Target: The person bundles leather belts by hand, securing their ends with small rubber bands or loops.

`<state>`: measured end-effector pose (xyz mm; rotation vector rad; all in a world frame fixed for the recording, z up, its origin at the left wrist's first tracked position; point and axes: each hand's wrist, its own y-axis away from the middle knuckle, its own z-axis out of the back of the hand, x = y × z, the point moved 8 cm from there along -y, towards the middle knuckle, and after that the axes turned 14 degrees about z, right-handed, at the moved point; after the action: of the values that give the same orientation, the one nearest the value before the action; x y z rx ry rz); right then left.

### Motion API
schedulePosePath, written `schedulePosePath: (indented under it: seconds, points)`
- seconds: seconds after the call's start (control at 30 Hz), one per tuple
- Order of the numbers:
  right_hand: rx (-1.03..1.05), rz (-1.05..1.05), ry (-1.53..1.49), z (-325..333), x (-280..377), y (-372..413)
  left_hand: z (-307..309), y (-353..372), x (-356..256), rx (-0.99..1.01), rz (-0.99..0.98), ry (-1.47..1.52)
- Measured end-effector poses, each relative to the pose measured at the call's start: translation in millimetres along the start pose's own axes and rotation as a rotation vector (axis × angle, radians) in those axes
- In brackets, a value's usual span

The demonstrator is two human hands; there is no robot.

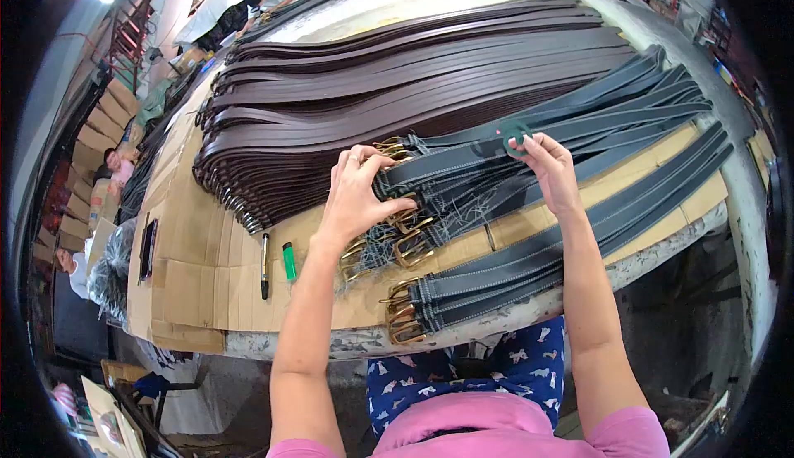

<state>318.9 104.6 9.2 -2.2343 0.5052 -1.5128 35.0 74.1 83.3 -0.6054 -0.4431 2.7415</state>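
At the left edge of the frame a phone (149, 248) lies on the cardboard (194, 284) covering the table. Right of it, lower centre-left, a pen (265, 264) and a green lighter (289, 261) lie side by side, not touching. Brown belts (397, 78) fill the upper middle in a fanned stack. At centre the left hand (360, 193) curls its fingers closed around the buckle end of a grey belt (463, 154), which lies atop a loose heap with brass buckles (411, 247). Right of centre the right hand (550, 169) pinches a small dark loop (516, 133) on that belt's strap. A front bundle (513, 276) of grey belts lies at the table's near edge, lower right.
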Motion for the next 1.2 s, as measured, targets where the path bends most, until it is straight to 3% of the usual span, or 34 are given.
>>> schedulePosePath:
  seconds: [0.13, 0.23, 0.37, 0.4, 0.53, 0.87, 1.2]
  points:
    - [0.050, 0.044, 0.171, -21.3, 6.3, 2.2, 19.1, 23.1, 19.1, -0.190, 0.085, 0.089]
    - [0.108, 0.067, 0.222, -57.9, 16.7, 1.9, 20.4, 32.9, 43.6, -0.170, 0.289, 0.233]
    - [0.173, 0.088, 0.271, -107.4, 9.9, 2.0, 13.7, 27.7, 53.6, -0.139, 0.344, 0.480]
    - [0.168, 0.086, 0.281, -120.6, 8.8, 2.8, 16.1, 25.0, 52.7, -0.227, 0.289, 0.461]
    - [0.096, 0.147, 0.354, -149.3, -6.6, 5.6, 7.4, 9.5, 55.7, -0.187, 0.396, 0.483]
    - [0.219, 0.263, 0.604, -173.7, 3.9, 4.7, -2.8, 17.5, 55.3, -0.262, 0.359, 0.738]
    - [0.279, 0.281, 0.698, -181.2, 5.2, 4.2, -3.5, 25.3, 53.9, -0.329, 0.307, 0.783]
